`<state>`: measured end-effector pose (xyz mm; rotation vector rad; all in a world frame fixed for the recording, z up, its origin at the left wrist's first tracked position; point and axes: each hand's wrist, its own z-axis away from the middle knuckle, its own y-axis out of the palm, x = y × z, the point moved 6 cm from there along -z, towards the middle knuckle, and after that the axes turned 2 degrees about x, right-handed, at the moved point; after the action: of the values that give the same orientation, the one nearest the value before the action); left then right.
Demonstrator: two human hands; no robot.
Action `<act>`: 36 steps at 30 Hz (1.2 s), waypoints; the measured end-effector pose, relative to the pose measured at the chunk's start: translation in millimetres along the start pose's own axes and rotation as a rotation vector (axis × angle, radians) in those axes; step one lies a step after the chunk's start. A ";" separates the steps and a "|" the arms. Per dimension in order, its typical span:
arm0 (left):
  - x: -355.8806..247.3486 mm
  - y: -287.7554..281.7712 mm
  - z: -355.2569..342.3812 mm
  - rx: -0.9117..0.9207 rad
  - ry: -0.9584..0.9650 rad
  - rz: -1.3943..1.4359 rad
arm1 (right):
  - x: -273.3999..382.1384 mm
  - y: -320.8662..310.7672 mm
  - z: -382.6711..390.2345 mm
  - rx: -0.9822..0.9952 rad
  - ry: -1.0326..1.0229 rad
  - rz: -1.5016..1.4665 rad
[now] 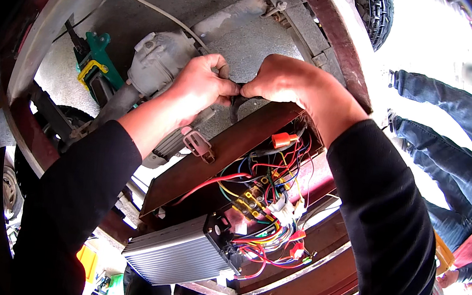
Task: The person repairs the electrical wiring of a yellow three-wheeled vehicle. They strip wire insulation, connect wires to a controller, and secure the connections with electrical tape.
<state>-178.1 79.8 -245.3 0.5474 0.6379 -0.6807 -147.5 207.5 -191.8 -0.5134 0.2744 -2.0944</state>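
both hands are raised under a vehicle frame (340,49) and meet at a short black cable (236,98) that hangs just above the top edge of a brown metal plate (230,147). the left hand (200,82) is closed, thumb and forefinger pinching the cable's upper end, while the right hand (281,80) is curled over the other side and pinches the same spot, so the fingertips of the two hands nearly touch. what exactly sits between them, a tie, a sleeve or a connector, is too small to tell. below the hands, a ribbed grey controller (177,254) is mounted at the plate's lower end, and a tangle of red, blue, yellow and green wires (267,209) runs from its terminals up behind the plate, with an orange plug (283,139) near the top. a grey plug (198,145) dangles just under the left wrist. a grey motor housing (156,59) lies behind the left hand, and a green jack (97,62) stands farther left. by the look of it, the step in hand is joining or fastening the cable at this point. the next move likely calls for a steady pinch on both sides and a firm press or pull, keeping the cable clear of the plate's edge. a bystander's jeans (455,114) show at right.
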 end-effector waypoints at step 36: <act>-10.1 12.6 16.5 0.173 0.337 -0.713 | -24.6 4.9 3.8 0.006 -0.262 -0.331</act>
<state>-169.4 81.5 -224.0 0.6010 1.1172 -1.3377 -130.3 225.6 -196.5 -0.8695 0.0310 -2.3107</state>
